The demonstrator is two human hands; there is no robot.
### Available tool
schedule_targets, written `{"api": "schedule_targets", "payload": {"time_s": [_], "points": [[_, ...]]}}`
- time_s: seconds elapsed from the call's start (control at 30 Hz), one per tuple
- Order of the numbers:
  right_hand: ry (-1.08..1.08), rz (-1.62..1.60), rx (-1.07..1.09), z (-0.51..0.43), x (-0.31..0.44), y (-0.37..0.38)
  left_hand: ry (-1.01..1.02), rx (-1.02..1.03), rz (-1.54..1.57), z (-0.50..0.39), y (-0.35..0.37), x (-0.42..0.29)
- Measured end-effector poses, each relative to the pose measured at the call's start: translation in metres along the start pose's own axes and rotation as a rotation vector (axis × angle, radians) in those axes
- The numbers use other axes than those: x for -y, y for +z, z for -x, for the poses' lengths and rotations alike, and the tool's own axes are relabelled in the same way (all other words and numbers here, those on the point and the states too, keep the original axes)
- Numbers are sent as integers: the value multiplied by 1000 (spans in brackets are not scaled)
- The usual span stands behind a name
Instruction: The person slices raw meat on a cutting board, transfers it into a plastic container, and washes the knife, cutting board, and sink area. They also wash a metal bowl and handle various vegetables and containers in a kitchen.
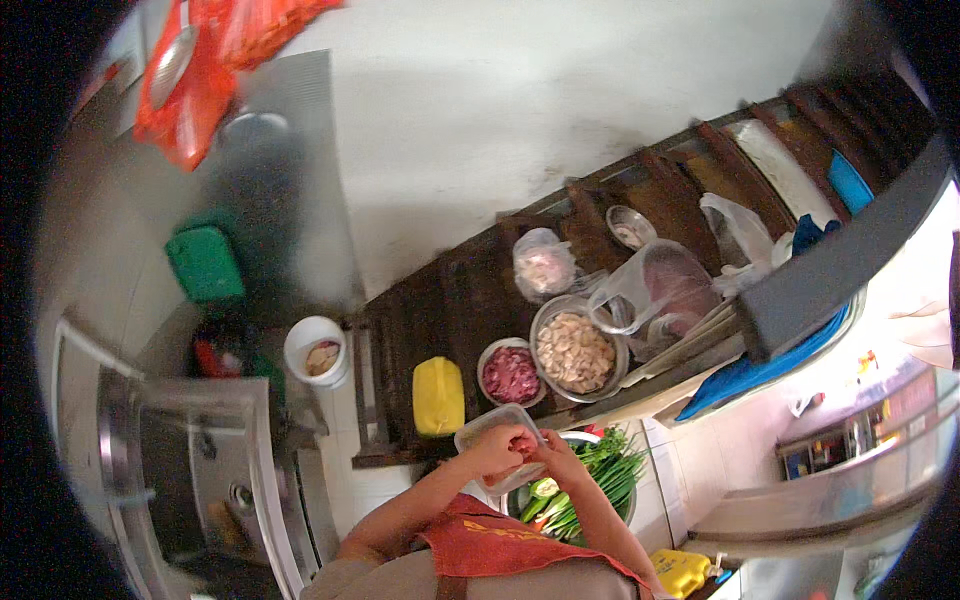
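A clear plastic tub (466, 433) sits tilted in front of my body, with pinkish-red meat (498, 475) low inside it. My left hand (496, 448) reaches over the tub, its fingers curled around a small red piece, apparently raw meat (526, 448). At the tub's right side, my right hand (564, 459) has its fingertips close to that piece; whether it grips the meat or the rim is hidden. Partly beneath the tub and my right forearm stands a bowl (632, 511) of green vegetables (619, 469).
Ahead on the dark slatted wooden table (420, 315) are a bowl of dark red meat (512, 375), a metal bowl of pale meat pieces (577, 352), plastic bags (675, 285) and a yellow container (439, 396). Leftward stand a white bucket (316, 351) and a metal sink (259, 480).
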State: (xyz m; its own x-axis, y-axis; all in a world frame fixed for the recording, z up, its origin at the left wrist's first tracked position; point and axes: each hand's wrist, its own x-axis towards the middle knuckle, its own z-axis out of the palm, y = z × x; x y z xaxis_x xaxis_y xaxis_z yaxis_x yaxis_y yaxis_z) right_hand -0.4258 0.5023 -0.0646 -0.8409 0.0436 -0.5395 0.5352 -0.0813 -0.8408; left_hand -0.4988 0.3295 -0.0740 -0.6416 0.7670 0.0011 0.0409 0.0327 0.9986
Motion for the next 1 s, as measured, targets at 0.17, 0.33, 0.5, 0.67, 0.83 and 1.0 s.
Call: {"api": "schedule_targets", "payload": {"time_s": [0.17,0.33,0.5,0.67,0.83,1.0], "points": [[-16,-81,-258,-11,43,-20,-118,330,458,-81,-36,-53],[-63,-512,-568,-12,72,-40,-298,497,740,-192,-11,-67],[-165,-674,-645,-51,75,-57,-361,470,549,-292,-4,-68],[-225,-767,-656,-67,79,-69,-148,383,694,-357,-11,-121],[-348,-644,-719,-63,138,-59,24,395,522,-399,-8,-159],[-242,-787,-800,-59,150,-75,382,605,-480,-412,20,-152]]}}
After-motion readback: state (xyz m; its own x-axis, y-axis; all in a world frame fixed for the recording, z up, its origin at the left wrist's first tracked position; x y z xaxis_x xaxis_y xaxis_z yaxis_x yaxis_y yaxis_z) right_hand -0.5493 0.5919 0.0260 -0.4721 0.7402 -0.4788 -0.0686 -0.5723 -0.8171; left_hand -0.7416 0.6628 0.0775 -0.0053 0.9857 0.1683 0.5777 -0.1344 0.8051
